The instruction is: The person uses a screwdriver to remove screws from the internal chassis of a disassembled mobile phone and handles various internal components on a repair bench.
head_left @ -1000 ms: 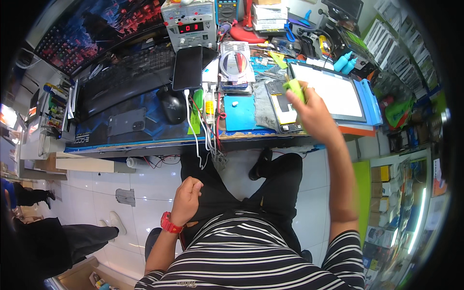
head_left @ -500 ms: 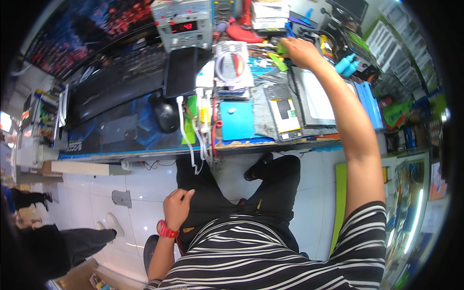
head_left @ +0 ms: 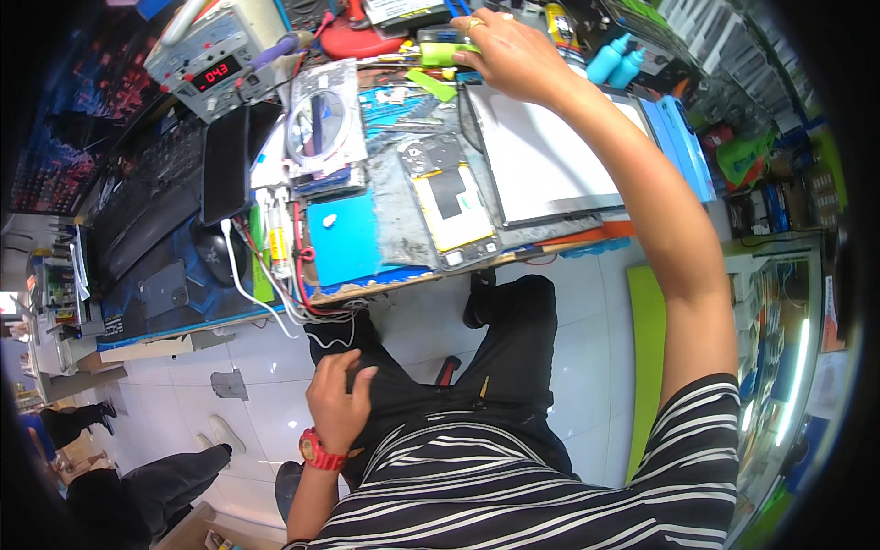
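My right hand (head_left: 513, 57) reaches to the back of the workbench. Its thumb and fingers close around the right end of a yellow-green cylinder (head_left: 442, 54), which looks like a tool handle; the fingers cover part of it. Below that lies a flat green strip (head_left: 431, 84) among thin tools. Over my lap, my left hand (head_left: 337, 401) hangs with loosely bent fingers, thumb apart, nothing in it. An opened phone (head_left: 451, 203) with its battery showing lies near the bench's front edge, beside a blue pad (head_left: 344, 240) with a small white piece on it.
A white sheet on a dark board (head_left: 541, 151) lies right of the opened phone. On the left stand a power supply (head_left: 206, 69), a dark phone (head_left: 225, 165) with a white cable, and a mouse (head_left: 213, 252). Light-blue bottles (head_left: 608, 60) stand at the back right.
The view has turned, so the bench sits further left and nearer. The yellow-green cylinder now shows lengthwise at my right hand. My left hand's fingers have shifted slightly over my lap.
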`<state>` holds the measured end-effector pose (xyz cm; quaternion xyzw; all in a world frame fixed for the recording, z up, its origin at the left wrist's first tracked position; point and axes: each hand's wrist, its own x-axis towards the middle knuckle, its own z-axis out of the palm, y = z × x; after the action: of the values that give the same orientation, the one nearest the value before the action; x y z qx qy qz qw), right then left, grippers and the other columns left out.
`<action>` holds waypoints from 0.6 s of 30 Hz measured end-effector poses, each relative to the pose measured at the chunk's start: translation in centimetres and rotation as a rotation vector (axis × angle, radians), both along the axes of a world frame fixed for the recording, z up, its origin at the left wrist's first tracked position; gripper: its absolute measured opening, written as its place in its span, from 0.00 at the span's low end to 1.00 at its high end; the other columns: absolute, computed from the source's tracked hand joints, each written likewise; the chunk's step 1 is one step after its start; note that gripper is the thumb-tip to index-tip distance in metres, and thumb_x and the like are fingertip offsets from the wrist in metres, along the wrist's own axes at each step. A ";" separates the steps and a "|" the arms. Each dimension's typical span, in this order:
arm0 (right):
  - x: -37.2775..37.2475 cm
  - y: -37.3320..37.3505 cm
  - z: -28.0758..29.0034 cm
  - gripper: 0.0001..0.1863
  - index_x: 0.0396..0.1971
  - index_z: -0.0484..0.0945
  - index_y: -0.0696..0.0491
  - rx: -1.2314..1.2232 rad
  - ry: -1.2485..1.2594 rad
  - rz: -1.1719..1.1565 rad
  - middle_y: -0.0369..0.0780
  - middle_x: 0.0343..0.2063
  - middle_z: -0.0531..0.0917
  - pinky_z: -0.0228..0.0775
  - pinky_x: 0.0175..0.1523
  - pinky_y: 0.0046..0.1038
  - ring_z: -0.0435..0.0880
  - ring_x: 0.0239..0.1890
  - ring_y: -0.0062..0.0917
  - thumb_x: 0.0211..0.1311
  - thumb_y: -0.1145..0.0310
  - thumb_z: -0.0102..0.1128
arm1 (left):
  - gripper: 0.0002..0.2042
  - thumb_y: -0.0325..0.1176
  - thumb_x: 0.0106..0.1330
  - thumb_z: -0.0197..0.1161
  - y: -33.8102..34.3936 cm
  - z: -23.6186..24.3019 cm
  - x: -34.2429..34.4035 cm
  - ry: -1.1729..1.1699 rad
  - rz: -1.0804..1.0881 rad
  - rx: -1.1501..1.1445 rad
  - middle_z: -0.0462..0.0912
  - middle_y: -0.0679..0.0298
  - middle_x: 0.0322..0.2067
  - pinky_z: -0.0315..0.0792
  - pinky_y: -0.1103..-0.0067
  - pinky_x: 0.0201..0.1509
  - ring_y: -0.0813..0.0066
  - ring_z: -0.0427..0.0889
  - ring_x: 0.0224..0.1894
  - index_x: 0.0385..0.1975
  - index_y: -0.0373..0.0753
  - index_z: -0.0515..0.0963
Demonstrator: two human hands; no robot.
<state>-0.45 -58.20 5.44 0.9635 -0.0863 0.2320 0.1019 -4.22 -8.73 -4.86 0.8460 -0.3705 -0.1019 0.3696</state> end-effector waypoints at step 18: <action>-30.3 -1.4 -1.0 0.42 0.60 0.75 0.64 0.552 0.228 -0.942 0.59 0.60 0.78 0.74 0.63 0.48 0.80 0.60 0.54 0.66 0.38 0.63 | 0.23 0.35 0.60 0.77 -17.9 3.9 0.3 -0.511 -0.033 -0.161 0.78 0.52 0.40 0.74 0.66 0.46 0.53 0.78 0.41 0.50 0.31 0.76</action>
<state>-30.73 -59.62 4.49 0.8308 -0.5535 0.0245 -0.0530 -3.87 -26.59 -1.01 0.8060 -0.4725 0.1389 0.3284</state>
